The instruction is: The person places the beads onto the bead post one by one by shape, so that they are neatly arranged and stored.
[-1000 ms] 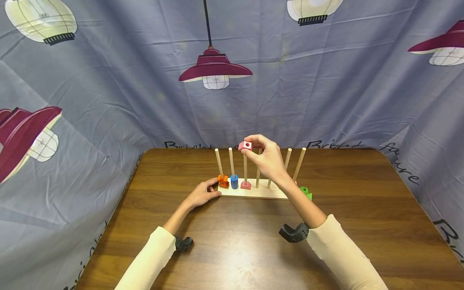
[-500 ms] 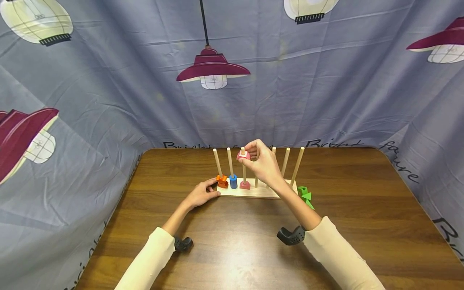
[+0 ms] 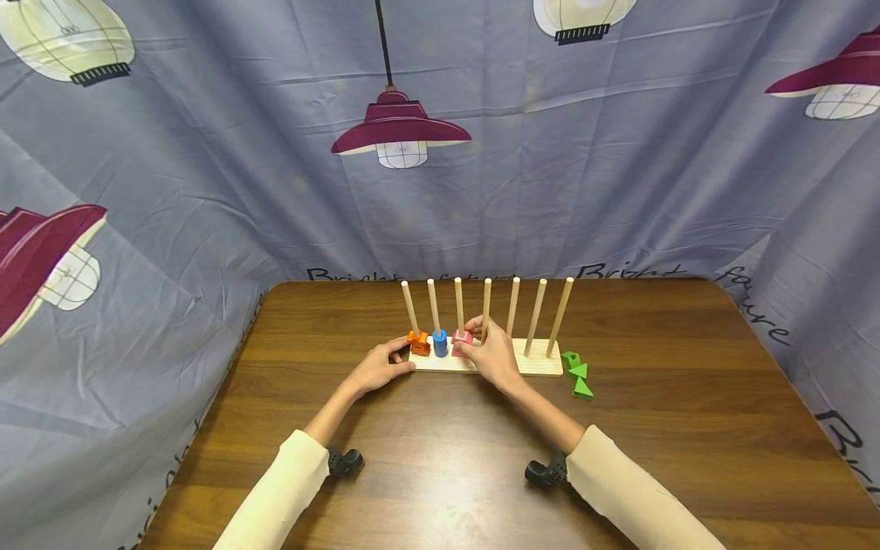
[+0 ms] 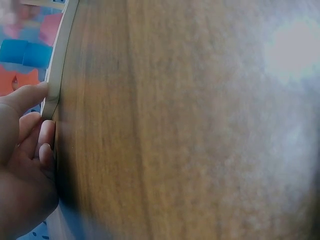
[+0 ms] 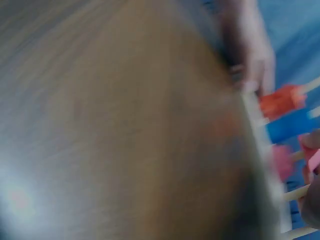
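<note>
A wooden peg board with several upright pegs stands on the table. My left hand holds its left end, thumb at the front edge. In the left wrist view the other fingers curl at the board's corner. Around the third peg from the left, my right hand pinches a pink block, low over another pink block. Orange blocks sit on the leftmost peg and blue cylinders on the second. The right wrist view is blurred.
Several green blocks lie on the table just past the board's right end, one a triangle nearer the front. Behind the wooden table hangs a grey-blue curtain with printed lamps.
My right hand has brought the pink block over the third peg's top and down the peg to near its base. The left hand stays at the board's left end.
</note>
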`<state>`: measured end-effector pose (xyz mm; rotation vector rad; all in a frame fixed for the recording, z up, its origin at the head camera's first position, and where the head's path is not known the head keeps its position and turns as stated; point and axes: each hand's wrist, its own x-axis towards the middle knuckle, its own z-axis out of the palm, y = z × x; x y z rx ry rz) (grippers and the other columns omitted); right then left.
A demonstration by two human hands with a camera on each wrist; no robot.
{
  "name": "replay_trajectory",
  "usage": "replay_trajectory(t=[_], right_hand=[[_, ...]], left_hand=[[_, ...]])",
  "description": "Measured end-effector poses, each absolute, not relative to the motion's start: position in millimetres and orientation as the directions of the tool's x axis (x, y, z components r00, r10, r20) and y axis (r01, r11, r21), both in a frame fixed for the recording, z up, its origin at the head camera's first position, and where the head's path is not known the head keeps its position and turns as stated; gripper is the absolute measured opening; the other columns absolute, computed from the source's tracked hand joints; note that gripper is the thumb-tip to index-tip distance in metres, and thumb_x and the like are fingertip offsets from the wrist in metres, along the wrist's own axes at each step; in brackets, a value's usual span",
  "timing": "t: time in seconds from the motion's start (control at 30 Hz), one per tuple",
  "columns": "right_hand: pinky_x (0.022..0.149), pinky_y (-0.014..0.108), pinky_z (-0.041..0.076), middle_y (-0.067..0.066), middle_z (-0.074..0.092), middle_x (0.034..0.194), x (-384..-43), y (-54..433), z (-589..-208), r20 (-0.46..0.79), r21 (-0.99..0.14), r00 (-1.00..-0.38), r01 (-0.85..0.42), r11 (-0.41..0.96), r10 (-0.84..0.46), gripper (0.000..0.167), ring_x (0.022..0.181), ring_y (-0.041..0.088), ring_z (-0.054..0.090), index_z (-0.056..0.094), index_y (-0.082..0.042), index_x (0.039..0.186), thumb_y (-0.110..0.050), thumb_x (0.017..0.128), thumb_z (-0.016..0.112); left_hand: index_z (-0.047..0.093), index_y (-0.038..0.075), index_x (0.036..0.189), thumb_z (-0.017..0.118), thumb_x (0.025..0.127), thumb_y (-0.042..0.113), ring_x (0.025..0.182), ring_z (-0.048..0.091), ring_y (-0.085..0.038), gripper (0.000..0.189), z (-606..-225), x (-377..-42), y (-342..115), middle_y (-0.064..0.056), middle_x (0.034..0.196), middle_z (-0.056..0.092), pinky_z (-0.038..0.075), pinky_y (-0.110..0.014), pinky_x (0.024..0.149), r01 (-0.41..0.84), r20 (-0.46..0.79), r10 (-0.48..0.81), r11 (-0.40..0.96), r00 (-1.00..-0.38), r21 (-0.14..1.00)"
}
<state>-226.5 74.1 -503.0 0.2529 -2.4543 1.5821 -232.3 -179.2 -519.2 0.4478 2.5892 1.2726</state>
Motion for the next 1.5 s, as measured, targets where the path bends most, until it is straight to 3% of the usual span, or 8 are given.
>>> replay_trajectory(t=[0.13, 0.33, 0.57, 0.77, 0.93, 1.07, 1.2, 1.5], right_hand=[[0.078, 0.038, 0.049, 0.01, 0.069, 0.093, -224.9, 72.5, -523.2, 0.236, -0.881, -0.972, -0.22, 0.419, -0.013, 0.03, 0.089, 0.026, 0.065, 0.063, -0.003, 0.098, -0.004, 0.077, 0.084], [0.089, 0.048, 0.046, 0.015, 0.068, 0.107, -225.0, 79.1, -520.6, 0.191, -0.844, -0.977, -0.214, 0.492, -0.097, 0.039, 0.102, 0.033, 0.063, 0.06, -0.002, 0.113, -0.004, 0.08, 0.08], [0.104, 0.051, 0.039, 0.026, 0.058, 0.132, -204.0, 110.7, -508.5, 0.095, -0.818, -0.961, -0.223, 0.53, -0.258, 0.065, 0.123, 0.041, 0.054, 0.043, 0.008, 0.14, -0.007, 0.086, 0.075], [0.086, 0.036, 0.054, 0.023, 0.066, 0.111, -185.8, 158.5, -499.5, 0.15, -0.843, -0.939, -0.284, 0.456, -0.308, 0.042, 0.098, 0.032, 0.067, 0.057, 0.012, 0.127, 0.002, 0.089, 0.07], [0.074, 0.029, 0.055, 0.01, 0.07, 0.096, -168.0, 201.9, -496.3, 0.284, -0.74, -0.93, -0.367, 0.564, -0.233, 0.024, 0.083, 0.019, 0.067, 0.068, 0.005, 0.111, 0.002, 0.088, 0.073], [0.073, 0.035, 0.054, 0.009, 0.07, 0.098, -150.2, 230.7, -501.0, 0.322, -0.656, -0.93, -0.355, 0.666, -0.179, 0.028, 0.085, 0.022, 0.065, 0.07, -0.001, 0.11, -0.001, 0.084, 0.078], [0.072, 0.036, 0.053, 0.01, 0.067, 0.1, -137.9, 248.6, -511.9, 0.329, -0.614, -0.935, -0.318, 0.722, -0.132, 0.036, 0.087, 0.026, 0.064, 0.069, -0.002, 0.112, -0.002, 0.079, 0.083], [0.071, 0.029, 0.054, 0.01, 0.065, 0.104, -136.9, 255.6, -529.6, 0.333, -0.623, -0.933, -0.328, 0.71, -0.139, 0.037, 0.088, 0.025, 0.063, 0.07, -0.003, 0.112, 0.001, 0.078, 0.083]], left_hand=[[0.049, -0.005, 0.144, 0.073, 0.091, 0.016, 0.078, 0.051, -0.013, 0.062, -520.4, -233.1, -179.2, -0.018, 0.134, 0.056, 0.039, -0.027, 0.066, 0.184, -0.059, 0.37, 0.587, -0.927, 0.788], [0.048, -0.006, 0.144, 0.073, 0.091, 0.014, 0.078, 0.05, -0.014, 0.062, -518.1, -235.0, -179.9, -0.014, 0.118, 0.062, 0.038, -0.027, 0.065, 0.188, -0.052, 0.368, 0.585, -0.928, 0.789], [0.048, -0.005, 0.145, 0.073, 0.091, 0.014, 0.079, 0.051, -0.013, 0.063, -515.7, -232.5, -178.6, -0.018, 0.139, 0.053, 0.039, -0.027, 0.067, 0.166, -0.076, 0.366, 0.585, -0.927, 0.794], [0.048, -0.004, 0.145, 0.073, 0.091, 0.015, 0.079, 0.051, -0.013, 0.063, -516.9, -233.4, -177.9, -0.018, 0.142, 0.052, 0.039, -0.027, 0.067, 0.176, -0.065, 0.368, 0.584, -0.928, 0.793], [0.049, -0.005, 0.144, 0.073, 0.091, 0.015, 0.078, 0.051, -0.012, 0.062, -517.9, -233.3, -177.7, -0.018, 0.144, 0.05, 0.039, -0.027, 0.067, 0.183, -0.06, 0.367, 0.591, -0.928, 0.786], [0.048, -0.006, 0.145, 0.073, 0.092, 0.016, 0.078, 0.05, -0.014, 0.063, -517.5, -232.2, -177.8, -0.015, 0.118, 0.063, 0.038, -0.027, 0.066, 0.182, -0.064, 0.374, 0.586, -0.925, 0.789], [0.047, -0.005, 0.145, 0.073, 0.091, 0.017, 0.077, 0.049, -0.015, 0.064, -517.3, -232.1, -178.6, -0.005, 0.09, 0.06, 0.038, -0.028, 0.066, 0.17, -0.073, 0.368, 0.586, -0.927, 0.792], [0.048, -0.005, 0.145, 0.074, 0.091, 0.016, 0.078, 0.05, -0.014, 0.063, -517.8, -233.3, -178.1, -0.009, 0.109, 0.062, 0.039, -0.028, 0.067, 0.18, -0.065, 0.368, 0.591, -0.927, 0.786]])
